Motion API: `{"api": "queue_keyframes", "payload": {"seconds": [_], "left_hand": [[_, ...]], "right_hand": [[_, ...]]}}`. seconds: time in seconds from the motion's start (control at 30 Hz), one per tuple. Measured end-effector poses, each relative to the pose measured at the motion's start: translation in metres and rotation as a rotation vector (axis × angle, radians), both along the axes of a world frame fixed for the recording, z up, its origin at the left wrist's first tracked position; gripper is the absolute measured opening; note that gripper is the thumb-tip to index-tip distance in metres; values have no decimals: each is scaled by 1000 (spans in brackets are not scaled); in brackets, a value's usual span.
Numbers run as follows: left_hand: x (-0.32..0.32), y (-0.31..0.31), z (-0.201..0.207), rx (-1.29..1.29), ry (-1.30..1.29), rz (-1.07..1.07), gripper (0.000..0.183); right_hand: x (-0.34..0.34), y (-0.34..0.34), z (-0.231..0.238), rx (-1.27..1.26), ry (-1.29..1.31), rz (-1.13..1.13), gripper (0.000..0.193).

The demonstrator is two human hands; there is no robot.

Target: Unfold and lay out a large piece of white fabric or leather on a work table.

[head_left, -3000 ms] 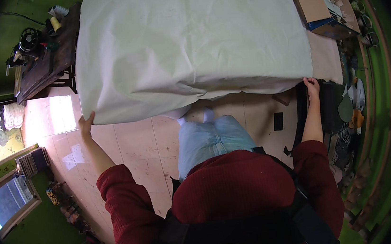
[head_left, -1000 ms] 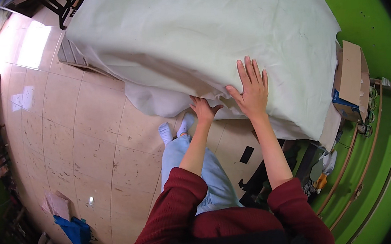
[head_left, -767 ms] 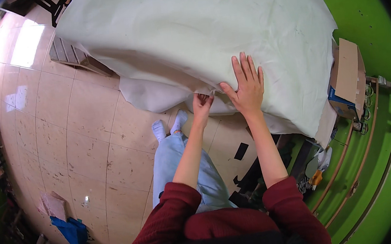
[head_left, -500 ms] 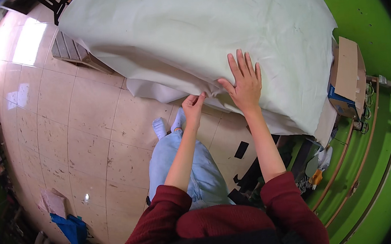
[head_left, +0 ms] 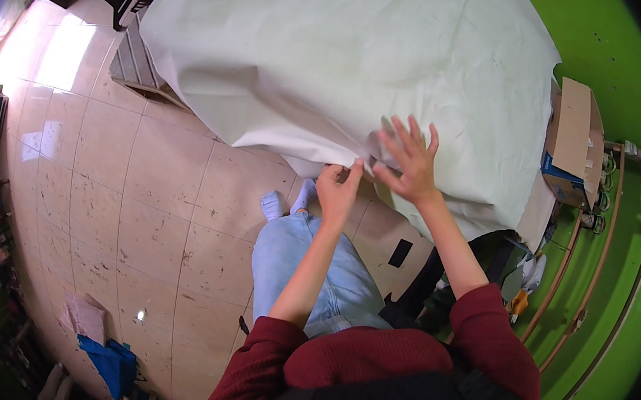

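Note:
A large pale white sheet (head_left: 367, 47) covers a wide surface in front of me and hangs in loose folds over the near edge. My left hand (head_left: 337, 190) is closed in a pinch on the sheet's near edge, where the material gathers into creases. Just to its right, my right hand (head_left: 413, 165) has its fingers spread and slightly blurred by motion. It hovers over or lightly touches the sheet; I cannot tell which. Whatever lies beneath the sheet is mostly hidden.
A slatted wooden piece (head_left: 140, 59) juts out beneath the sheet's left side. At the right, an open cardboard box (head_left: 573, 130) stands by the green wall (head_left: 591, 23). A blue bag (head_left: 110, 365) lies on the tiled floor (head_left: 150, 218) at lower left.
My left hand has moved right along the sheet's edge, pulling it. My right hand has lifted from its flat press and shifted nearer to me. The sheet's left corner has shifted right.

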State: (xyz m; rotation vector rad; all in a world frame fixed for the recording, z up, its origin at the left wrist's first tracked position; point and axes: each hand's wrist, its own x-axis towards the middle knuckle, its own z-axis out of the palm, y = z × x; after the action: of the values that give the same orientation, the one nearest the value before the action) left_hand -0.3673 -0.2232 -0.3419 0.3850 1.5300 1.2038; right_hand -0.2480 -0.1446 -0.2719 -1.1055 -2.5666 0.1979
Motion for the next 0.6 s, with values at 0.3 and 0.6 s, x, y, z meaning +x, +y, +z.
{"api": "queue_keyframes", "payload": {"seconds": [0.3, 0.6], "left_hand": [[0, -7, 19, 538, 391, -124, 30], [23, 22, -31, 263, 928, -64, 34]], "right_hand": [[0, 11, 11, -199, 33, -40, 37], [11, 21, 10, -489, 259, -41, 33]]}}
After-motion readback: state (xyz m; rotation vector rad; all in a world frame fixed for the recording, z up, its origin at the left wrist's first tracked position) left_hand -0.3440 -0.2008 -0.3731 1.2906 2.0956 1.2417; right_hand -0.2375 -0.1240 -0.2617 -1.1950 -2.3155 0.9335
